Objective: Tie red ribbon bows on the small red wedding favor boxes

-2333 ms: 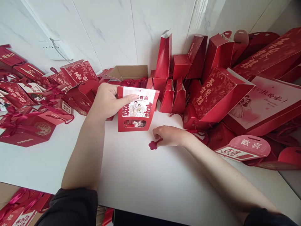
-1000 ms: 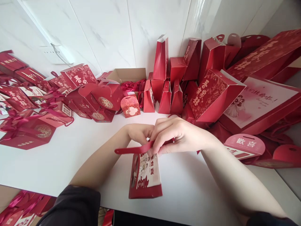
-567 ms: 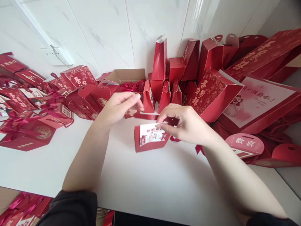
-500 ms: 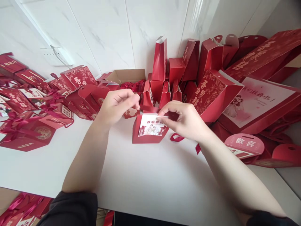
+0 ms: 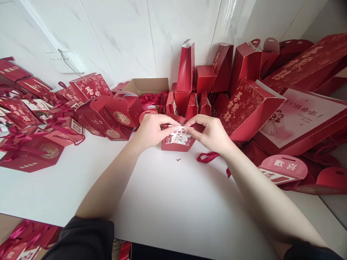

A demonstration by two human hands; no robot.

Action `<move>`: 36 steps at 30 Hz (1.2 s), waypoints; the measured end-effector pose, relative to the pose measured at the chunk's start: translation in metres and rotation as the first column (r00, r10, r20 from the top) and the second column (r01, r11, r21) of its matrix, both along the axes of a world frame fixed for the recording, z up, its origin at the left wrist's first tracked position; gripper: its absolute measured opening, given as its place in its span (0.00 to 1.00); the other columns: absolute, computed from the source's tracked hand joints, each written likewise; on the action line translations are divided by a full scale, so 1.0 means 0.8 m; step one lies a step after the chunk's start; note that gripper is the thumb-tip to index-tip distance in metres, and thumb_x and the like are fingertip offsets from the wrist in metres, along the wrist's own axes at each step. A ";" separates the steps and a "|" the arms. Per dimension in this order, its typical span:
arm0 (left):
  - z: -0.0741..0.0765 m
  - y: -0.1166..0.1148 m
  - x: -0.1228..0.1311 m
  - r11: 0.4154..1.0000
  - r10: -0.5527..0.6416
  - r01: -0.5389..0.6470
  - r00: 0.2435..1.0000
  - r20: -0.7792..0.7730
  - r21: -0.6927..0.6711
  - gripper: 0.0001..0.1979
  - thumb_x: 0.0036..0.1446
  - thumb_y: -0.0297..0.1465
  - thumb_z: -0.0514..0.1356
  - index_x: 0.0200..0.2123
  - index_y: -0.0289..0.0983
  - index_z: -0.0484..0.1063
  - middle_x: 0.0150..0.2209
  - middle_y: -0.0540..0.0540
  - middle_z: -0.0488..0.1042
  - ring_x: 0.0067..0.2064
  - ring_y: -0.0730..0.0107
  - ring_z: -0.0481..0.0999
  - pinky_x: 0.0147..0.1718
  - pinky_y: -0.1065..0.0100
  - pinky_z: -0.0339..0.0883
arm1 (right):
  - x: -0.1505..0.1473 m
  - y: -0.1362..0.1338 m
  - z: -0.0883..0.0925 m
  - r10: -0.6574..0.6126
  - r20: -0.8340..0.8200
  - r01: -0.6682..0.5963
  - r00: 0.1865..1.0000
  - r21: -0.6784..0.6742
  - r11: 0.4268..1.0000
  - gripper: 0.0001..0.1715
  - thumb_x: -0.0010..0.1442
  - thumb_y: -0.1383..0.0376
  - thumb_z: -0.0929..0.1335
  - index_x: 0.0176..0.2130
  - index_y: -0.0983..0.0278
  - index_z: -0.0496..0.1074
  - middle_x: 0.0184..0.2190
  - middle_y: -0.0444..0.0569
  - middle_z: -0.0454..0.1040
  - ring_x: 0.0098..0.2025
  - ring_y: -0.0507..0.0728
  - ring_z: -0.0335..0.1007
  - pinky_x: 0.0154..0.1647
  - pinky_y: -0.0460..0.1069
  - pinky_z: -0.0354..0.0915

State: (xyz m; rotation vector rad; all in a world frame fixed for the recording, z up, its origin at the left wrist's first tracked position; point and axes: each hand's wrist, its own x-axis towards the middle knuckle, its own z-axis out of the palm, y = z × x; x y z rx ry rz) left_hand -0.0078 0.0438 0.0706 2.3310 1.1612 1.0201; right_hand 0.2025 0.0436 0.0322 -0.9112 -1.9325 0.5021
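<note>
A small red gift box (image 5: 176,147) stands on the white table, a white card (image 5: 179,138) with a printed couple on its front. My left hand (image 5: 155,130) pinches the card's top edge from the left. From the right, my right hand (image 5: 210,131) pinches the same edge, its fingertips close to the left ones. The fingers hide part of the box's top. A tiny brownish scrap (image 5: 178,160) lies just in front of the box. To its right is a loop of red ribbon (image 5: 207,157).
Red gift boxes (image 5: 121,113) with gold print and ribbons crowd the left. Behind is an open cardboard box (image 5: 151,86) of red ribbon. Tall red boxes (image 5: 185,68) and large red bags (image 5: 241,108) line the right and the wall. A filled carton (image 5: 35,238) sits below the table's front left.
My left hand has come down and right onto the card's top edge. The box has shifted slightly back, and the scrap now shows in front of it.
</note>
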 end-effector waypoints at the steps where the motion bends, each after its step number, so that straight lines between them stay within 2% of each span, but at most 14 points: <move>1: -0.001 0.001 0.000 1.000 0.010 -0.010 1.000 0.017 -0.016 0.07 0.56 0.33 0.64 0.36 0.39 0.82 0.34 0.47 0.82 0.34 0.69 0.78 0.34 0.71 0.71 | 0.001 0.002 -0.001 -0.002 -0.014 0.001 1.000 -0.026 1.000 0.05 0.62 0.64 0.69 0.36 0.62 0.76 0.36 0.47 0.77 0.37 0.56 0.72 0.39 0.50 0.66; 6: -0.011 0.015 -0.004 0.991 0.046 -0.036 0.996 0.078 -0.132 0.07 0.55 0.32 0.64 0.36 0.38 0.82 0.35 0.47 0.82 0.37 0.67 0.79 0.36 0.69 0.73 | 0.008 0.015 -0.008 -0.057 -0.049 0.053 0.997 -0.083 0.995 0.08 0.62 0.62 0.69 0.36 0.62 0.77 0.37 0.47 0.79 0.39 0.57 0.74 0.40 0.51 0.67; 11: -0.023 0.030 -0.008 0.974 0.014 0.019 0.989 0.146 -0.226 0.09 0.56 0.34 0.64 0.38 0.38 0.82 0.35 0.45 0.82 0.37 0.67 0.79 0.36 0.67 0.73 | 0.007 0.020 -0.015 -0.067 -0.106 0.051 0.992 -0.146 0.988 0.08 0.61 0.61 0.69 0.36 0.63 0.77 0.35 0.47 0.79 0.36 0.57 0.74 0.40 0.52 0.67; 16: -0.029 0.033 -0.009 0.974 0.004 0.031 0.988 0.157 -0.224 0.11 0.56 0.35 0.64 0.39 0.36 0.81 0.37 0.44 0.82 0.39 0.65 0.80 0.38 0.66 0.72 | 0.002 0.020 -0.019 -0.092 -0.157 0.059 0.983 -0.200 0.978 0.11 0.60 0.58 0.70 0.34 0.64 0.77 0.34 0.48 0.79 0.35 0.57 0.74 0.38 0.52 0.68; 23: -0.045 0.034 0.000 0.988 -0.011 0.021 0.998 0.065 -0.151 0.15 0.63 0.38 0.55 0.38 0.35 0.78 0.38 0.45 0.81 0.38 0.67 0.77 0.36 0.68 0.68 | 0.000 0.022 -0.023 -0.096 -0.179 0.058 0.979 -0.205 0.977 0.14 0.60 0.56 0.69 0.34 0.64 0.77 0.32 0.48 0.78 0.34 0.57 0.73 0.37 0.51 0.68; 25: -0.048 0.035 0.002 0.990 0.000 0.009 0.998 0.066 -0.138 0.15 0.63 0.38 0.55 0.37 0.35 0.78 0.37 0.45 0.80 0.37 0.68 0.76 0.35 0.68 0.66 | 0.003 0.024 -0.024 -0.089 -0.224 0.034 0.971 -0.239 0.970 0.18 0.63 0.54 0.66 0.36 0.64 0.78 0.34 0.49 0.78 0.36 0.58 0.74 0.39 0.52 0.69; 28: -0.048 0.035 0.002 0.992 0.007 0.000 0.998 0.056 -0.129 0.15 0.63 0.38 0.55 0.34 0.35 0.77 0.35 0.46 0.79 0.35 0.69 0.75 0.34 0.69 0.64 | 0.011 0.025 -0.023 -0.067 -0.326 -0.032 0.943 -0.289 0.957 0.21 0.67 0.56 0.61 0.45 0.61 0.79 0.44 0.49 0.78 0.44 0.60 0.74 0.44 0.54 0.71; 31: -0.048 0.035 0.003 0.992 0.008 -0.001 0.999 0.053 -0.128 0.15 0.63 0.38 0.54 0.34 0.35 0.77 0.35 0.46 0.79 0.35 0.68 0.74 0.34 0.68 0.63 | 0.016 0.022 -0.018 -0.004 -0.362 -0.110 0.932 -0.293 0.950 0.19 0.66 0.61 0.63 0.53 0.58 0.75 0.49 0.47 0.77 0.49 0.60 0.73 0.51 0.57 0.70; 36: -0.049 0.035 0.003 0.992 0.017 -0.010 0.999 0.051 -0.124 0.15 0.62 0.38 0.54 0.37 0.36 0.78 0.35 0.47 0.79 0.34 0.70 0.73 0.35 0.68 0.64 | 0.006 0.019 -0.019 0.159 -0.338 -0.242 0.928 -0.219 0.945 0.21 0.66 0.63 0.63 0.57 0.57 0.71 0.54 0.46 0.74 0.58 0.59 0.68 0.61 0.58 0.64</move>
